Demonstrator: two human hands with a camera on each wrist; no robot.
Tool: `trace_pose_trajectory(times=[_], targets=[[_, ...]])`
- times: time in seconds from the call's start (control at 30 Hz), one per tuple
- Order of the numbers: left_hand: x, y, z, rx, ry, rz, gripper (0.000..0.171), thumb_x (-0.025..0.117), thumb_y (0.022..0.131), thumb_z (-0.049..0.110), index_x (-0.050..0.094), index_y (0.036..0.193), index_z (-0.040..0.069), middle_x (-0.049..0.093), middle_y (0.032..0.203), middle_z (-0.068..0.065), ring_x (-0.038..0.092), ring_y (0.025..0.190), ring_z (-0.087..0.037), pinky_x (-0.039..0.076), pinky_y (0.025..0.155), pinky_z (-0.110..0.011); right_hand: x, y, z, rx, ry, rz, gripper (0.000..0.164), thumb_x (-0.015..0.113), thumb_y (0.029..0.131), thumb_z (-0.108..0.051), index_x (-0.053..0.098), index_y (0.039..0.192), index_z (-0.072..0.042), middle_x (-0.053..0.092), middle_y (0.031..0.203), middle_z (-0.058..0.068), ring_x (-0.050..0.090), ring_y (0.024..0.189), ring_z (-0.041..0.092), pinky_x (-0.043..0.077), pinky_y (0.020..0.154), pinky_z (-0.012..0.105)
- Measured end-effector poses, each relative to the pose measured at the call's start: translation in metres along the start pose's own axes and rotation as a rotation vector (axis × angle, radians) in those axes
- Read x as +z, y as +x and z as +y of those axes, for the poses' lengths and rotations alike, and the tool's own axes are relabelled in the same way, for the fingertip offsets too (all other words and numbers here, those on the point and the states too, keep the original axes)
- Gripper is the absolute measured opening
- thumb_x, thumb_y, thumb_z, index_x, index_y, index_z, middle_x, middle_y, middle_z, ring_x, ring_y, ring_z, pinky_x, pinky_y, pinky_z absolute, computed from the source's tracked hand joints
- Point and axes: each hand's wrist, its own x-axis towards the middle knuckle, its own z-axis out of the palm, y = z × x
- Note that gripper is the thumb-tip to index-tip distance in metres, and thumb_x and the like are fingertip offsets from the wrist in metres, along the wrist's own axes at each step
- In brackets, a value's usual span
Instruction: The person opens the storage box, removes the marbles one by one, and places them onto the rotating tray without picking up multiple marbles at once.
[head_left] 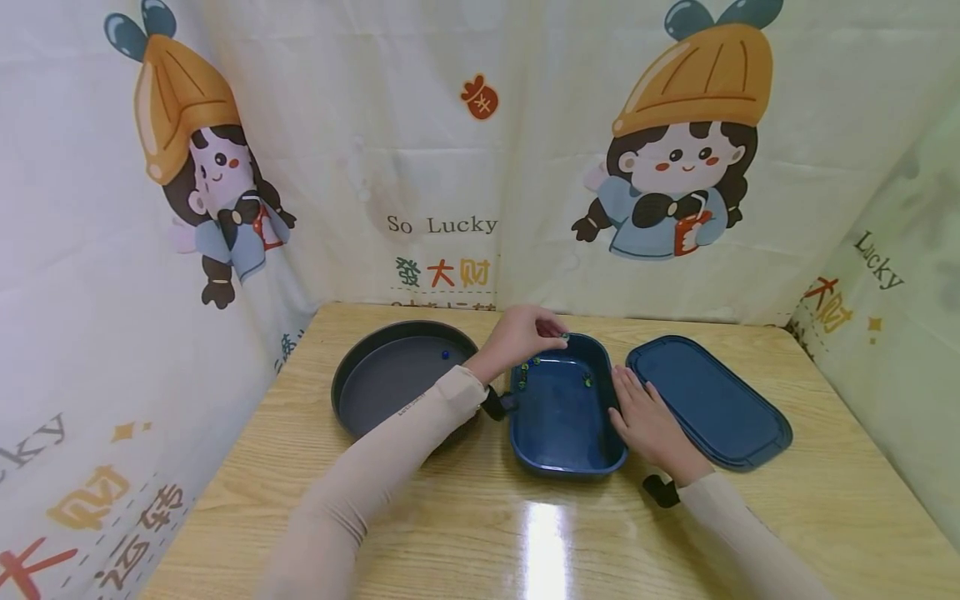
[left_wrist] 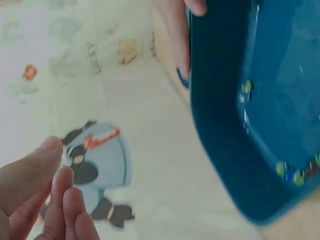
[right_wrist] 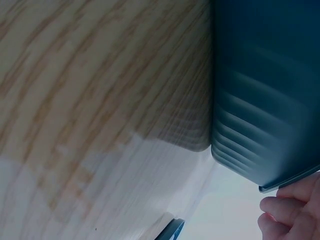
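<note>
My left hand (head_left: 521,340) is raised over the far end of a deep blue rectangular container (head_left: 568,429). Its thumb and fingertips pinch a small glass marble (head_left: 565,337), mostly hidden by the fingertips in the left wrist view. Inside the container, several marbles (head_left: 523,375) lie along the far left side, and a greenish pair (head_left: 587,381) lies toward the right. My right hand (head_left: 651,425) rests against the container's right rim, its fingers extended; the right wrist view shows its fingertips (right_wrist: 282,210) at that rim.
A round dark pan (head_left: 393,383) stands on the left, with one blue marble (head_left: 446,354) in it, partly behind my left forearm. The flat blue lid (head_left: 712,404) lies to the right on the wooden table (head_left: 465,533). A printed curtain (head_left: 420,150) hangs behind.
</note>
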Motion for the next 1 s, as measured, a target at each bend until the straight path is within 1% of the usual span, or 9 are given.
trace_pose_trajectory(times=[0.13, 0.33, 0.43, 0.5, 0.63, 0.7, 0.8, 1.0], targets=[[-0.023, -0.01, -0.012, -0.002, 0.0, 0.052, 0.017, 0.073, 0.081, 0.021, 0.074, 0.097, 0.014, 0.072, 0.092, 0.0, 0.065, 0.081, -0.01, 0.051, 0.075, -0.024, -0.001, -0.001, 0.0, 0.001, 0.009, 0.0, 0.062, 0.045, 0.097, -0.022, 0.02, 0.146, 0.007, 0.022, 0.153, 0.024, 0.022, 0.141, 0.04, 0.019, 0.111, 0.059], [-0.055, -0.023, -0.041, -0.06, -0.007, 0.15, 0.02, 0.072, 0.082, 0.021, 0.074, 0.1, 0.014, 0.073, 0.095, -0.004, 0.066, 0.083, -0.015, 0.052, 0.077, -0.03, 0.0, -0.001, 0.001, -0.002, 0.001, 0.001, 0.062, 0.045, 0.096, -0.021, 0.021, 0.146, 0.007, 0.023, 0.152, 0.024, 0.023, 0.141, 0.04, 0.02, 0.11, 0.059], [-0.066, -0.028, -0.058, -0.094, -0.036, 0.199, 0.022, 0.073, 0.081, 0.021, 0.074, 0.102, 0.014, 0.073, 0.095, -0.005, 0.066, 0.084, -0.017, 0.053, 0.077, -0.032, 0.001, 0.0, 0.001, -0.005, -0.004, 0.005, 0.062, 0.045, 0.096, -0.021, 0.021, 0.145, 0.007, 0.024, 0.152, 0.024, 0.023, 0.141, 0.04, 0.02, 0.11, 0.059], [-0.072, -0.032, -0.068, -0.11, -0.079, 0.219, 0.023, 0.073, 0.081, 0.02, 0.073, 0.103, 0.014, 0.073, 0.098, -0.005, 0.067, 0.087, -0.017, 0.053, 0.078, -0.032, 0.001, 0.0, 0.001, -0.006, -0.006, 0.008, 0.062, 0.046, 0.096, -0.021, 0.021, 0.145, 0.007, 0.024, 0.152, 0.025, 0.023, 0.141, 0.04, 0.02, 0.11, 0.059], [-0.079, -0.037, -0.087, -0.127, -0.174, 0.249, 0.024, 0.071, 0.082, 0.016, 0.072, 0.106, 0.012, 0.071, 0.105, -0.007, 0.067, 0.091, -0.02, 0.054, 0.08, -0.033, 0.001, 0.0, 0.002, -0.006, -0.004, 0.01, 0.062, 0.046, 0.096, -0.021, 0.021, 0.145, 0.007, 0.023, 0.152, 0.025, 0.023, 0.141, 0.04, 0.02, 0.11, 0.059], [-0.08, -0.039, -0.097, -0.126, -0.193, 0.269, 0.024, 0.07, 0.083, 0.014, 0.072, 0.107, 0.011, 0.07, 0.106, -0.009, 0.067, 0.091, -0.021, 0.053, 0.081, -0.033, 0.0, 0.0, 0.002, -0.006, -0.002, 0.01, 0.062, 0.046, 0.096, -0.021, 0.021, 0.146, 0.007, 0.023, 0.152, 0.025, 0.023, 0.141, 0.04, 0.02, 0.11, 0.059], [-0.079, -0.043, -0.112, -0.142, -0.189, 0.287, 0.025, 0.069, 0.084, 0.014, 0.071, 0.108, 0.009, 0.07, 0.107, -0.011, 0.066, 0.091, -0.022, 0.053, 0.08, -0.032, 0.001, 0.0, 0.002, -0.005, 0.0, 0.008, 0.062, 0.045, 0.096, -0.021, 0.021, 0.146, 0.007, 0.023, 0.153, 0.024, 0.023, 0.141, 0.04, 0.02, 0.111, 0.059], [-0.073, -0.048, -0.149, -0.251, -0.193, 0.315, 0.024, 0.069, 0.084, 0.012, 0.071, 0.107, 0.007, 0.07, 0.106, -0.013, 0.066, 0.094, -0.025, 0.053, 0.082, -0.034, 0.0, 0.001, 0.001, -0.004, 0.01, 0.007, 0.062, 0.045, 0.096, -0.021, 0.021, 0.146, 0.007, 0.023, 0.152, 0.024, 0.022, 0.141, 0.04, 0.019, 0.11, 0.059]])
